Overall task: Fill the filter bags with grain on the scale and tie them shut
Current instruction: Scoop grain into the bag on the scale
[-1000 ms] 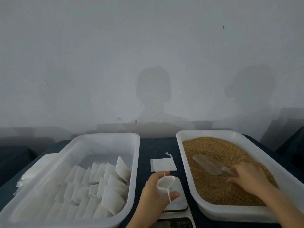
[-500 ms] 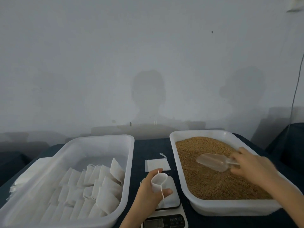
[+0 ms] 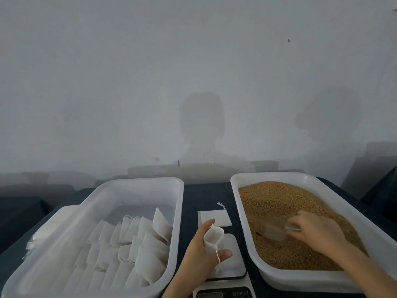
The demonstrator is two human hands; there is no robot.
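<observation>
While the left hand (image 3: 199,252) holds an open-mouthed bag (image 3: 214,237) upright over the scale (image 3: 233,265), its grip clamped on the bag's side between thumb and fingers, the right hand (image 3: 315,233) has its grip closed round the handle of a clear scoop (image 3: 275,230), whose bowl lies in the grain (image 3: 279,203). The grain fills a grain tub (image 3: 268,176) along the right edge of the dark surface (image 3: 204,194). The scale sits mid near edge, between this tub and a left tub (image 3: 137,181) holding rows of white bags (image 3: 137,239). One flat bag (image 3: 214,218) lies just behind the scale.
</observation>
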